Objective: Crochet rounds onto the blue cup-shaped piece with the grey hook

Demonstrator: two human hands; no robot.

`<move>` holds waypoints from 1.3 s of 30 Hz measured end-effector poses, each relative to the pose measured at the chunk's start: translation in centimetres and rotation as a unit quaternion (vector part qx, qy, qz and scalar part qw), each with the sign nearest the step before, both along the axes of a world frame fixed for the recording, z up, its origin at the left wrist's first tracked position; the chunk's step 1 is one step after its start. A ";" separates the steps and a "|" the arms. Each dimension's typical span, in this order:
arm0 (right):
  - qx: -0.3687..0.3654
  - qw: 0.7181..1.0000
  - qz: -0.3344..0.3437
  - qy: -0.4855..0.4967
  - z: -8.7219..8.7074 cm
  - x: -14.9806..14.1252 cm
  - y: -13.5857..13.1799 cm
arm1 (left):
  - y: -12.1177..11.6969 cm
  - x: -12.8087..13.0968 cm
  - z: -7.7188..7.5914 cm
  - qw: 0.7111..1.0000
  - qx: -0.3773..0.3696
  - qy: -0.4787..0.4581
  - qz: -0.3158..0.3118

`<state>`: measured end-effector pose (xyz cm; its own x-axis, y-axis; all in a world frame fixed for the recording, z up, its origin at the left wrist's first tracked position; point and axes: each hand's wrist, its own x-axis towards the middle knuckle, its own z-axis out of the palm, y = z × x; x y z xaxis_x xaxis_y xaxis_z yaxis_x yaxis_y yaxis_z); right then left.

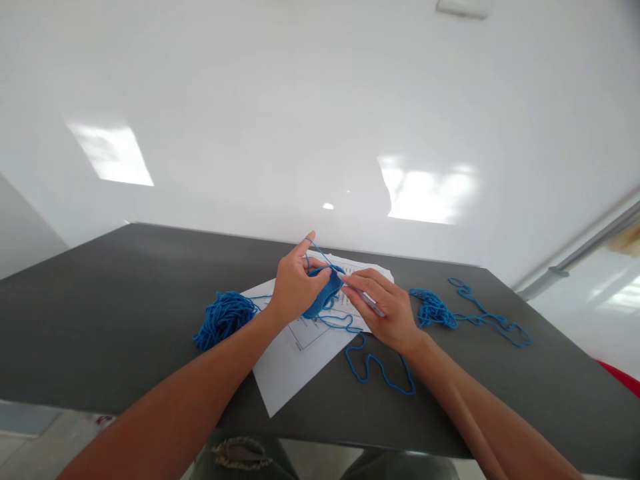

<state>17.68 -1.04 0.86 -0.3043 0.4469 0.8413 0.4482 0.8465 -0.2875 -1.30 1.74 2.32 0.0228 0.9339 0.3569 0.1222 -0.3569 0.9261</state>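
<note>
My left hand (296, 283) pinches a small blue crocheted piece (324, 293) above the table, its index finger raised with a strand of blue yarn running over it. My right hand (385, 307) grips a thin silvery crochet hook (361, 295) whose tip points into the piece. Both hands hover over a white printed sheet of paper (295, 360). A loose ball of blue yarn (223, 319) lies just left of my left wrist.
The dark grey table (100, 320) stands against a glossy white wall. A tangle of blue yarn (435, 308) with a long trailing strand (493, 320) lies to the right. Another strand (380, 370) loops near the front. My knees show below the table's near edge.
</note>
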 end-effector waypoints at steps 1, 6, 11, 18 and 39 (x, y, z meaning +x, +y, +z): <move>-0.011 1.000 0.003 0.003 0.0 -0.1 0.1 | -0.1 0.1 0.1 1.000 0.001 -0.001 -0.005; -0.095 0.993 0.009 0.073 0.6 -0.4 -0.9 | -1.3 0.7 1.3 0.999 -0.008 -0.033 -0.030; -0.155 0.979 0.003 0.128 1.7 -0.3 -3.3 | -3.2 1.0 2.7 0.993 -0.024 -0.089 -0.072; -0.242 0.949 0.026 0.200 3.8 -1.4 -7.2 | -7.5 0.7 4.0 0.987 -0.035 -0.138 -0.080; -0.186 0.968 0.035 0.163 6.0 -2.7 -16.8 | -16.8 -0.1 5.5 0.986 0.010 -0.155 -0.064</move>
<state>15.02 -17.85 6.87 -0.0897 0.7253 0.6826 0.2278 0.6821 -0.6948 -1.43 -15.10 7.80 0.0261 0.9230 0.3840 -0.2121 -0.3703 0.9044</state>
